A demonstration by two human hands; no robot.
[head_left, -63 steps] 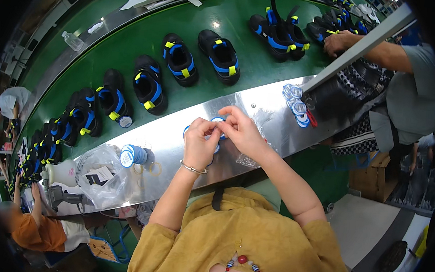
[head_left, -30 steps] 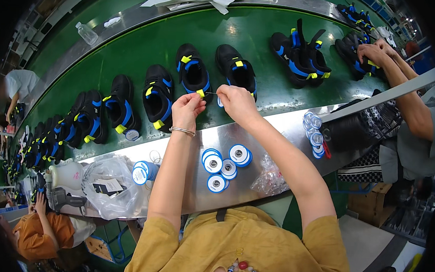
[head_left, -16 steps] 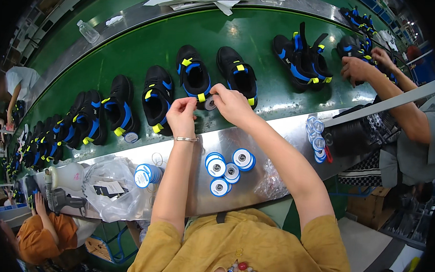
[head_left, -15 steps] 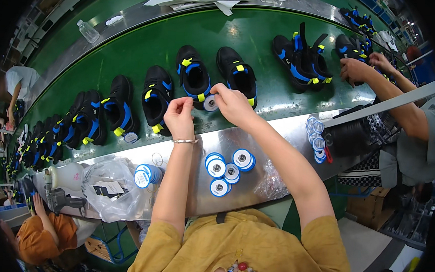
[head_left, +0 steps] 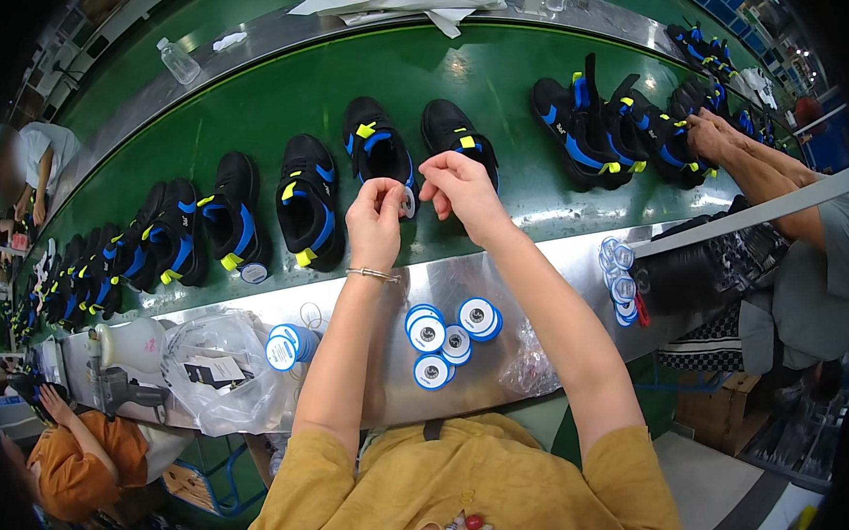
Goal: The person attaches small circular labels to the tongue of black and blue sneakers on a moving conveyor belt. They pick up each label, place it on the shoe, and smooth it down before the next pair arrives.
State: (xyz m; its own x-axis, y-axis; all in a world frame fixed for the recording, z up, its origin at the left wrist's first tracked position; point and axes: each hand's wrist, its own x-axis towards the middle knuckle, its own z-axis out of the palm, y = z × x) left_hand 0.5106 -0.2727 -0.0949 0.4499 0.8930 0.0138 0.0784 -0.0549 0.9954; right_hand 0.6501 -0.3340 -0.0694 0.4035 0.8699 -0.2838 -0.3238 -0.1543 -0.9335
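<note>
Both my hands are raised at the heel of a black, blue and yellow shoe (head_left: pixel 378 150) on the green surface. My left hand (head_left: pixel 375 225) has its thumb and fingertips pinched together, covering the shoe's heel. Right beside those fingertips hangs a round white tag (head_left: pixel 408 203). My right hand (head_left: pixel 465 195) is closed in a pinch just right of the tag, in front of a second shoe (head_left: pixel 452 131); anything thin in its fingers is too small to make out. Below my hands, several blue-rimmed round tags (head_left: pixel 428 334) lie in piles on the metal ledge (head_left: pixel 383 389).
Shoes (head_left: pixel 302 199) line the green surface (head_left: pixel 249 109) to the left. A tag stack (head_left: pixel 284 347), thin loops (head_left: pixel 312 313), a plastic bag (head_left: pixel 227 389) and a tool (head_left: pixel 130 393) lie on the ledge. At right, a co-worker's hands (head_left: pixel 709 137) touch a shoe.
My left hand has moved right, over the shoe's heel beside the tag. My right hand has drawn slightly away from the tag. The right co-worker's shoe now stands closer to the neighbouring pair.
</note>
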